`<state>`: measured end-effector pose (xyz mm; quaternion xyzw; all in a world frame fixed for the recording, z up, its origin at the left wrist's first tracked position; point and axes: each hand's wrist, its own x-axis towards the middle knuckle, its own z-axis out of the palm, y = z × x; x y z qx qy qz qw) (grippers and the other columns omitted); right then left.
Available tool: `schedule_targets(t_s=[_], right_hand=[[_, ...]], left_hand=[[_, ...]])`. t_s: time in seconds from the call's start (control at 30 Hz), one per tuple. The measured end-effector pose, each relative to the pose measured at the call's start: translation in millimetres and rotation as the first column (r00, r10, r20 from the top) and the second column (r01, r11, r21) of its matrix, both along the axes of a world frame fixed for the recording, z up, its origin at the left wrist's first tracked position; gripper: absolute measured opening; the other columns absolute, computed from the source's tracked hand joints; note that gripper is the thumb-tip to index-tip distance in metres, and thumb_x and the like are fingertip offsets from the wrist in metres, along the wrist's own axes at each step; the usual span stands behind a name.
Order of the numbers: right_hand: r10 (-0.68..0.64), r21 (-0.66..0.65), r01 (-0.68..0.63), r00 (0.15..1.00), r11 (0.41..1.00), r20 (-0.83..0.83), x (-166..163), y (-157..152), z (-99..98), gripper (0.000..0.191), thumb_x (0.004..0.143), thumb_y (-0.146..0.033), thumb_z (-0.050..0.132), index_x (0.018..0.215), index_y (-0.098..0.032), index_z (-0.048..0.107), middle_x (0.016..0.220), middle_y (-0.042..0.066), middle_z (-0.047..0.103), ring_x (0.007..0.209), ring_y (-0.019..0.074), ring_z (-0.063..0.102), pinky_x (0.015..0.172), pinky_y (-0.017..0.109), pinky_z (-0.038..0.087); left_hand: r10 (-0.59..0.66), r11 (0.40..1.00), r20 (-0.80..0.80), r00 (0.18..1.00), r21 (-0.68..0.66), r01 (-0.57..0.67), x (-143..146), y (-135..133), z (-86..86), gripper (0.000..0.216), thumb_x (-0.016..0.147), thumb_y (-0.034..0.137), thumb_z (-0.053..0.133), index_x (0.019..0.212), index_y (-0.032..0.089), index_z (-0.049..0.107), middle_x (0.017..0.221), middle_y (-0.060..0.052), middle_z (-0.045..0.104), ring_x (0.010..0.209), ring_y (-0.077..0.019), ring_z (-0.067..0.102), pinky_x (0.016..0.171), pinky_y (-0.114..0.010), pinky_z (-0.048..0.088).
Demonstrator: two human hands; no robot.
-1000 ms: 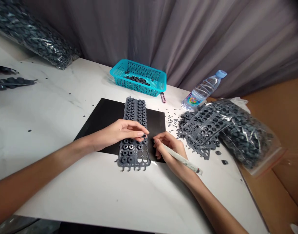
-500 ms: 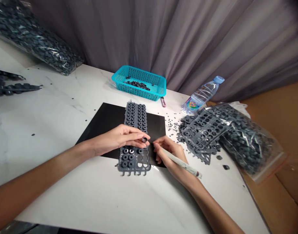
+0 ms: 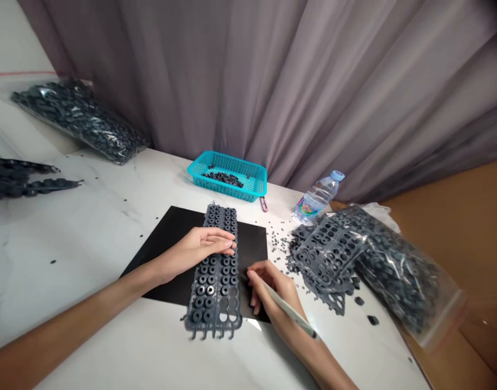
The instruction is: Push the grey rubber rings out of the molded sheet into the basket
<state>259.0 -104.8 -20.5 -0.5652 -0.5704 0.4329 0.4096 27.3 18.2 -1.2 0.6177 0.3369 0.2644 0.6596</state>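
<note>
A long dark grey rubber sheet (image 3: 216, 319) with rows of round, ring-like pieces lies lengthwise on a black mat (image 3: 167, 233). Several holes at its near right end have no piece in them. Over the sheet's middle is my left hand (image 3: 208, 246), its fingers closed together; a dark edge of a small black rubber ring (image 3: 232, 245) shows at the fingertips, mostly hidden. My right hand (image 3: 275, 287) rests to the right of the sheet, over the mat, gripping a pale pen-like tool (image 3: 291, 312). Its tip is hidden by the fingers.
A turquoise basket (image 3: 228, 190) with small black pieces stands behind the mat, a pink cutter (image 3: 263, 204) beside it. On the right are a water bottle (image 3: 319, 196), punched-out sheets (image 3: 325, 260) and a filled plastic bag (image 3: 406, 276). Another bag (image 3: 86, 122) leans at back left.
The view has tilted up, so everything sits lower. My left hand's fingers have turned downward over the sheet, mostly covering the small ring. My right hand still grips the pen-like tool.
</note>
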Motion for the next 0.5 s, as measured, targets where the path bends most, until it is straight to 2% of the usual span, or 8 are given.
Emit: schedule_targets(t_s=[0.07, 0.13, 0.17, 0.27, 0.33, 0.4, 0.5], right_hand=[[0.006, -0.005, -0.006, 1.0, 1.0, 0.001, -1, 1, -2.0, 0.033, 0.106, -0.052, 0.06, 0.104, -0.02, 0.066, 0.067, -0.002, 0.062, 0.052, 0.0116, 0.059, 0.05, 0.022, 0.05], [0.006, 0.003, -0.006, 1.0, 1.0, 0.018, -3, 2, -3.7, 0.034, 0.104, -0.053, 0.061, 0.106, -0.02, 0.068, 0.073, -0.001, 0.062, 0.055, 0.0125, 0.059, 0.049, 0.022, 0.051], [0.002, 0.014, -0.003, 0.999, 1.0, 0.036, -3, 3, -3.8, 0.035, 0.104, -0.054, 0.062, 0.107, -0.02, 0.069, 0.077, 0.0, 0.062, 0.055, 0.0127, 0.059, 0.048, 0.023, 0.052], [0.002, 0.077, -0.011, 0.994, 0.997, 0.11, -2, 4, 0.3, 0.035, 0.102, -0.054, 0.064, 0.105, -0.02, 0.073, 0.092, 0.005, 0.063, 0.058, 0.0129, 0.06, 0.045, 0.024, 0.052], [0.032, 0.115, -0.05, 0.988, 0.992, 0.149, 0, 3, 6.2, 0.033, 0.102, -0.051, 0.064, 0.098, -0.02, 0.075, 0.098, 0.007, 0.063, 0.063, 0.014, 0.063, 0.046, 0.023, 0.052], [0.067, 0.142, -0.091, 0.984, 0.986, 0.164, 2, 3, 11.4, 0.033, 0.104, -0.047, 0.061, 0.091, -0.02, 0.075, 0.097, 0.008, 0.064, 0.072, 0.0165, 0.066, 0.051, 0.023, 0.054], [0.076, 0.145, -0.096, 0.988, 0.985, 0.138, 3, 2, 11.4, 0.031, 0.106, -0.044, 0.058, 0.093, -0.02, 0.073, 0.094, 0.007, 0.065, 0.077, 0.0175, 0.067, 0.058, 0.024, 0.056]], left_hand=[[0.037, 0.988, 0.019, 0.999, 0.15, -0.04, 9, 25, 1.6, 0.043, 0.097, 0.048, 0.074, 0.126, 0.016, 0.072, 0.123, -0.014, 0.08, 0.112, -0.027, 0.078, 0.109, -0.046, 0.057], [0.087, 0.929, 0.004, 0.996, 0.36, -0.083, 22, 58, 8.9, 0.041, 0.1, 0.045, 0.068, 0.126, 0.013, 0.07, 0.118, -0.017, 0.081, 0.106, -0.0268, 0.08, 0.103, -0.047, 0.061], [0.111, 0.902, 0.004, 0.994, 0.419, -0.102, 29, 77, 14.3, 0.04, 0.102, 0.043, 0.065, 0.127, 0.012, 0.069, 0.118, -0.017, 0.08, 0.105, -0.0267, 0.08, 0.101, -0.047, 0.061], [0.169, 0.829, 0.002, 0.986, 0.54, -0.143, 49, 130, 31.9, 0.035, 0.102, 0.033, 0.062, 0.131, 0.012, 0.065, 0.133, -0.019, 0.074, 0.117, -0.0274, 0.075, 0.107, -0.049, 0.057], [0.182, 0.779, -0.031, 0.983, 0.614, -0.125, 57, 154, 40.7, 0.032, 0.099, 0.026, 0.064, 0.13, 0.017, 0.067, 0.14, -0.016, 0.071, 0.129, -0.0299, 0.068, 0.115, -0.054, 0.05], [0.193, 0.731, -0.062, 0.979, 0.674, -0.102, 58, 162, 44.5, 0.032, 0.098, 0.022, 0.064, 0.129, 0.021, 0.068, 0.148, -0.013, 0.066, 0.143, -0.032, 0.057, 0.123, -0.058, 0.038], [0.217, 0.675, -0.086, 0.972, 0.733, -0.086, 48, 140, 40.9, 0.03, 0.101, 0.023, 0.059, 0.13, 0.022, 0.067, 0.153, -0.011, 0.062, 0.151, -0.032, 0.046, 0.128, -0.059, 0.026]])
